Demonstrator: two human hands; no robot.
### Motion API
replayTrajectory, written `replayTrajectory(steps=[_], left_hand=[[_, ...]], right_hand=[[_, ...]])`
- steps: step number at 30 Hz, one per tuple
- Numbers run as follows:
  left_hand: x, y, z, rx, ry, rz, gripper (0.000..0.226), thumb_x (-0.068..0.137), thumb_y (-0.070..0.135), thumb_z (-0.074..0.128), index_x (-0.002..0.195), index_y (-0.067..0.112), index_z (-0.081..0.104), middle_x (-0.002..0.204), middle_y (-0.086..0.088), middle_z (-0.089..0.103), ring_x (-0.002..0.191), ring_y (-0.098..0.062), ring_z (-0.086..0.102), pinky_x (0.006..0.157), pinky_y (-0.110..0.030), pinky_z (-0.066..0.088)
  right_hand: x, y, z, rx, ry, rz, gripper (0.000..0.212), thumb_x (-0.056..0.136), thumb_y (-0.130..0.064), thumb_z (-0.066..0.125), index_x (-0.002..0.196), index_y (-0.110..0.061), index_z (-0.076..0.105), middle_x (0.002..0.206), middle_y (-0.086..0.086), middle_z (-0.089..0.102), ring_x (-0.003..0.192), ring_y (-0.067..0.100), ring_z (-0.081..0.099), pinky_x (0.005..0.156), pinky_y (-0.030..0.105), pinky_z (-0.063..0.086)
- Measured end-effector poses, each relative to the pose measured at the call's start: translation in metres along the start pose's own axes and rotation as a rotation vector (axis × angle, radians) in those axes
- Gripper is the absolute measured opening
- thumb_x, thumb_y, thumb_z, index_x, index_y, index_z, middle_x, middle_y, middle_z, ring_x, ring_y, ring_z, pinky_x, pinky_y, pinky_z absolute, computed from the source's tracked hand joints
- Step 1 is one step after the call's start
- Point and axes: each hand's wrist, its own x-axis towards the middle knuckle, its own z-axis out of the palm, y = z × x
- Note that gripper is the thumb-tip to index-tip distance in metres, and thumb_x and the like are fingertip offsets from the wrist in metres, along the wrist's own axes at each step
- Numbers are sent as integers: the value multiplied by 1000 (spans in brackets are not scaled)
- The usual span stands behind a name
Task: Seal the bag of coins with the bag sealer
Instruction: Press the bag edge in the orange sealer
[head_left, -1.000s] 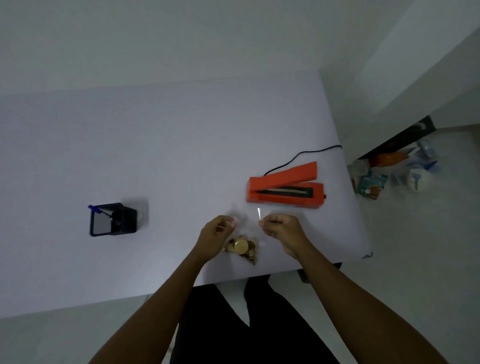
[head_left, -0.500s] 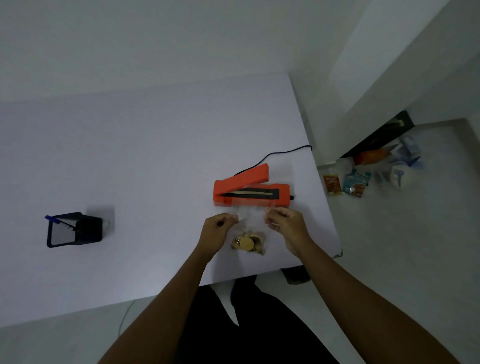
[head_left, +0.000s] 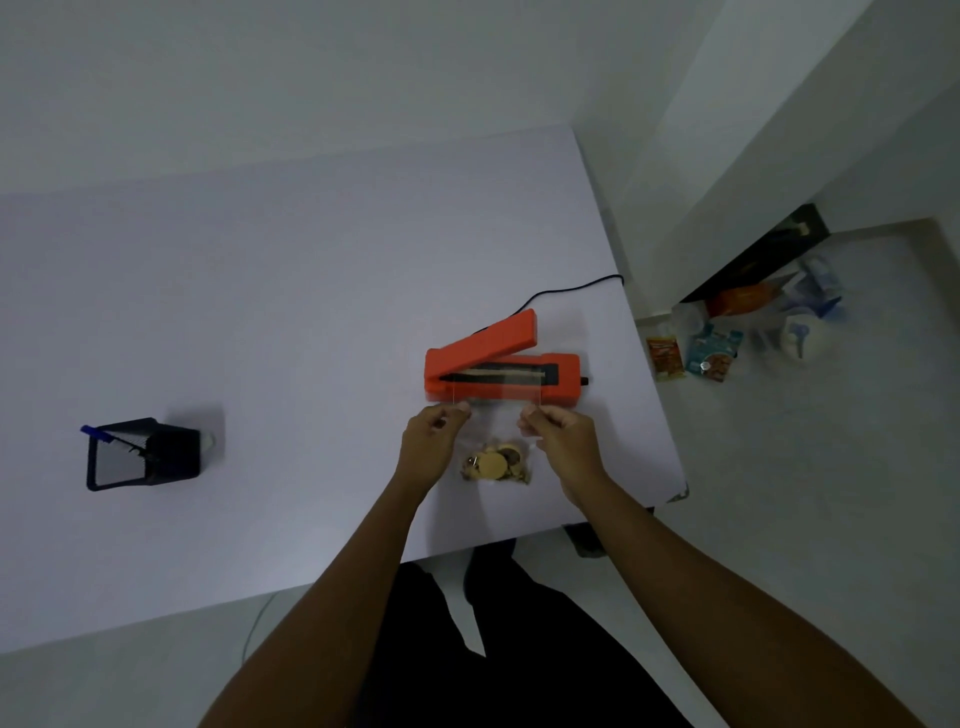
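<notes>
A clear plastic bag with several gold coins at its bottom lies on the white table. My left hand pinches the bag's left upper edge and my right hand pinches its right upper edge. The bag's open top reaches over the front of the orange bag sealer, onto its dark sealing strip. The sealer's lid is raised, hinged at the left end. A black cord runs from the sealer off the table's right edge.
A black mesh pen holder with a blue pen stands at the table's left. The table's right edge and near corner lie close to my right hand. Packets and bottles sit on the floor to the right.
Both hands have carried the bag forward, so its top edge now lies over the sealer's strip. The camera view has shifted to the right.
</notes>
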Motion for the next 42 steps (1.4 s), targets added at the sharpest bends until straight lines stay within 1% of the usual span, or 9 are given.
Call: replayTrajectory(steps=[3,10,16,20,23,27,30,35,42], left_hand=[[0,0,2,-35,-54,-27,32,96,38,54,99,12,74,99,0,73,94,-11,65,79,-20,46],[1,-8,9,-234,-93,-102,31,97,32,55,99,7,74,93,-10,76,88,-25,72,78,-31,56],[1,-8,10,-258,-45,-129,28,97,27,55,94,6,74,86,-16,75,81,-33,71,75,-40,59],[2,-8,10,-273,-29,-145,27,96,26,56,94,5,73,87,-19,75,82,-35,72,74,-40,59],[2,-7,11,-267,-21,-143,29,97,24,56,95,2,73,88,-18,75,81,-32,71,73,-38,59],[4,-5,12,-271,-21,-149,28,97,24,56,92,2,73,88,-18,75,83,-33,71,76,-39,60],[4,-5,13,-267,-10,-151,29,96,24,57,90,2,74,87,-17,75,83,-34,72,76,-40,60],[5,0,15,-266,-2,-151,31,95,26,59,88,-1,73,86,-20,74,77,-28,71,73,-35,59],[8,-1,15,-261,1,-161,27,96,20,57,91,-1,73,87,-19,75,79,-29,72,71,-32,59]], right_hand=[[2,1,3,25,12,12,15,90,-20,68,91,-7,74,86,10,75,72,11,70,64,19,51],[3,3,11,50,62,14,24,91,-26,67,85,-4,74,83,15,75,71,15,71,65,24,53],[-1,-8,7,-229,252,-220,41,97,-36,55,75,-4,67,71,13,69,65,25,65,62,34,53],[-13,-46,0,-162,281,-398,39,99,-37,51,73,-8,59,66,7,57,57,9,50,56,20,43],[-19,-81,-1,-86,235,-486,42,98,-42,51,81,-5,60,70,15,58,64,15,53,62,30,46],[-26,-116,3,-92,141,-576,26,90,-39,66,93,-13,65,82,6,67,76,22,63,71,31,53],[-28,-126,8,-196,95,-608,24,85,-33,73,96,-13,65,77,2,63,69,13,60,66,20,53],[-23,-120,4,-205,142,-601,12,85,-18,71,93,-11,66,71,0,57,65,10,54,64,22,51],[-6,-94,-14,-190,225,-476,9,87,-19,68,96,-16,64,71,5,55,64,12,52,62,25,48]])
